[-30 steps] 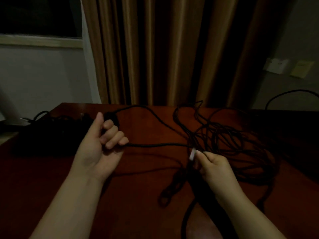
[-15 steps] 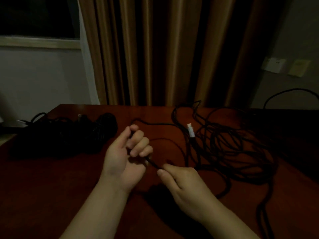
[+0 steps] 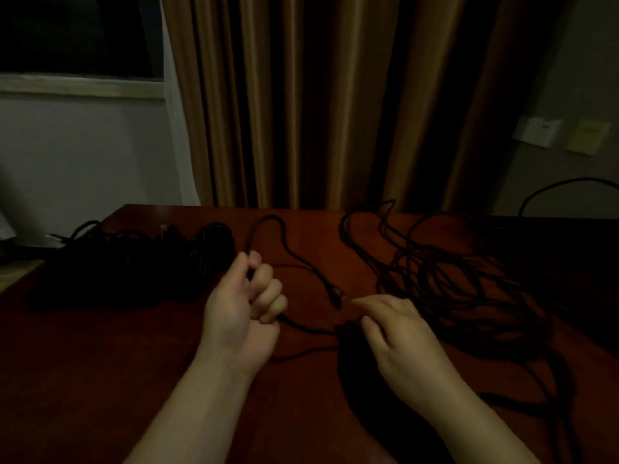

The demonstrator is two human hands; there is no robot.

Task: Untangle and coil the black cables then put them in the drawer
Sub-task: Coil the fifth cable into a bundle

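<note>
Head view, dim light. Your left hand (image 3: 246, 301) is curled into a fist around a thin black cable (image 3: 284, 252); the cable comes out above your thumb, loops up over the table (image 3: 100, 380) and runs back down to the right, ending in a small connector (image 3: 336, 294). A second run of the same cable leaves the bottom of your fist and trails right along the tabletop toward your other hand.

Your right hand (image 3: 398, 336) hovers palm down just right of the connector, fingers loosely extended and a bit blurred, index tip close to the connector; it grips nothing that you can make out. Can't tell if the fingertip actually touches the plug.

Tangled pile of black cables (image 3: 462, 283) lies spread on the table to the right of your right hand, loops overlapping, some strands running off toward the near right edge. On the far left of the table sits a darker heap of bundled cables (image 3: 140, 262), well apart from the tangle.

Behind the table: brown curtain (image 3: 318, 102), window (image 3: 77, 38) at the upper left, wall sockets (image 3: 537, 131) at the right. No drawer in view.
</note>
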